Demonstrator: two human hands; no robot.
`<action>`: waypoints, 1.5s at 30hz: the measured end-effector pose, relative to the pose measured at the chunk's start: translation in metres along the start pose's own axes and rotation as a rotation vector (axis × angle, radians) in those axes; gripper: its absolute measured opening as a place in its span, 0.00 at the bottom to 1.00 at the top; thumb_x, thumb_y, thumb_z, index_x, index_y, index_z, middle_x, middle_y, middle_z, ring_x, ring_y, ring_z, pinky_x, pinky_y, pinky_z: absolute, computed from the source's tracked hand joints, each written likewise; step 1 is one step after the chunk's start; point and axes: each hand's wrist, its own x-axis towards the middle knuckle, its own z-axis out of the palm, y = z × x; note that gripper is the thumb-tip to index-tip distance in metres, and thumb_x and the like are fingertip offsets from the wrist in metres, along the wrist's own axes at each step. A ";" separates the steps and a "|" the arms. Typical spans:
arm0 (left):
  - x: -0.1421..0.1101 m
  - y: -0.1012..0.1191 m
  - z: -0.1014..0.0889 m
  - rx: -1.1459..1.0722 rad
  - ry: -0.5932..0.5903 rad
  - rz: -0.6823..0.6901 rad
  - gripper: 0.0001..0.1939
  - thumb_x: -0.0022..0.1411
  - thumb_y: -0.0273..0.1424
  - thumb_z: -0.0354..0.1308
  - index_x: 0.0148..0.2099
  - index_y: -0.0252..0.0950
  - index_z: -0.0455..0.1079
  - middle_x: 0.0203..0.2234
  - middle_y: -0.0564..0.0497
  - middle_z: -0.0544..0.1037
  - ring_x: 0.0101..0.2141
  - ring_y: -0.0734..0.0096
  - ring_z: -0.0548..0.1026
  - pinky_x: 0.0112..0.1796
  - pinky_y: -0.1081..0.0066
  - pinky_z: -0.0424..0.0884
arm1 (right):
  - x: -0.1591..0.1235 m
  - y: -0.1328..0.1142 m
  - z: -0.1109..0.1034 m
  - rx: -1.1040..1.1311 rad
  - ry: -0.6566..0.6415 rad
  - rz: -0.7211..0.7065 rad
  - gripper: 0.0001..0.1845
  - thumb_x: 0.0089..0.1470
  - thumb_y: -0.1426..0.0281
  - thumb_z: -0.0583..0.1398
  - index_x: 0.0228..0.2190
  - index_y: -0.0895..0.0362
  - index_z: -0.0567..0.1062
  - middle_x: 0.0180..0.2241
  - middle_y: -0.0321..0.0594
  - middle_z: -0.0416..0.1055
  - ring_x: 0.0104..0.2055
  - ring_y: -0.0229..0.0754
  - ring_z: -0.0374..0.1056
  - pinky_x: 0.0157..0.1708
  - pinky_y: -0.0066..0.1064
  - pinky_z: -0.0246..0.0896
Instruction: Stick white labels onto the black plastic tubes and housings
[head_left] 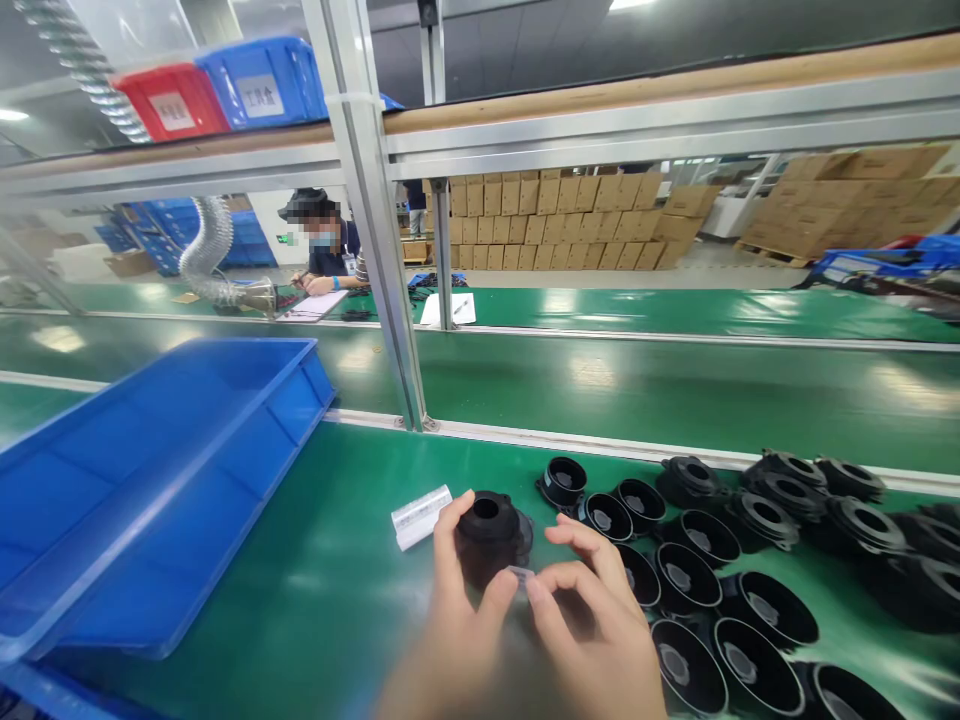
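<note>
Above the green counter (315, 590), beside a big blue plastic tray (150, 480), both hands grasp a round black plastic housing (487, 535) (dome-topped, central hole): left hand (457, 640) fingers around its side, right hand (592, 630) fingers pinching a small clear tab (521, 575).

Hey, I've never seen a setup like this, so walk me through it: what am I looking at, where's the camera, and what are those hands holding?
This is one picture from a camera worn on a person's head, looking forward and down at that person's own bare hands. No machine does the handling here.

The left hand grips a round black plastic part with a hole in its top. The right hand pinches a small clear piece against that part; what it is cannot be made out.

They work over a green bench. On it lie a small white roll, many more black cup-shaped parts to the right, and a blue tray to the left.

Beyond the metal frame, another person sits writing, with stacked cardboard boxes behind.
</note>
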 end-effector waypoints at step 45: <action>0.024 0.006 -0.009 -0.471 -0.286 -0.225 0.46 0.58 0.62 0.51 0.67 0.38 0.48 0.53 0.38 0.70 0.42 0.56 0.76 0.42 0.62 0.69 | 0.018 0.043 -0.004 0.248 -0.367 -0.087 0.31 0.62 0.66 0.63 0.63 0.47 0.59 0.63 0.44 0.57 0.63 0.53 0.58 0.61 0.46 0.61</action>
